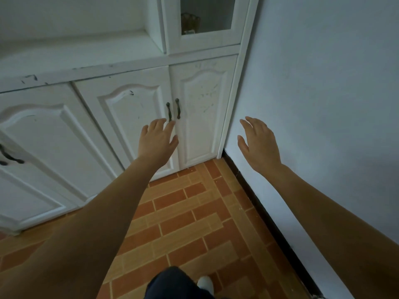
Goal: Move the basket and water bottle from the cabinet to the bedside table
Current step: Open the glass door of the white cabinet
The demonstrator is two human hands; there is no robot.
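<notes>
A white cabinet [133, 61] fills the upper left, with its lower double doors closed. Two dark handles [173, 108] sit side by side at the doors' meeting edge. My left hand [156, 143] is stretched out, open and empty, its fingertips just below the left handle. Farther right, my right hand [258, 144] hovers in front of the wall with its fingers spread, holding nothing. Behind the glass of the upper cabinet door [207, 16] a brownish woven thing that looks like the basket [190, 23] is dimly visible. No water bottle is in view.
A pale wall [323, 93] with a dark skirting board [269, 212] runs along the right. The floor [183, 223] is orange-brown brick-pattern tile. Another closed door with a dark handle [8, 157] is at the far left. My leg and white shoe [205, 283] show at the bottom.
</notes>
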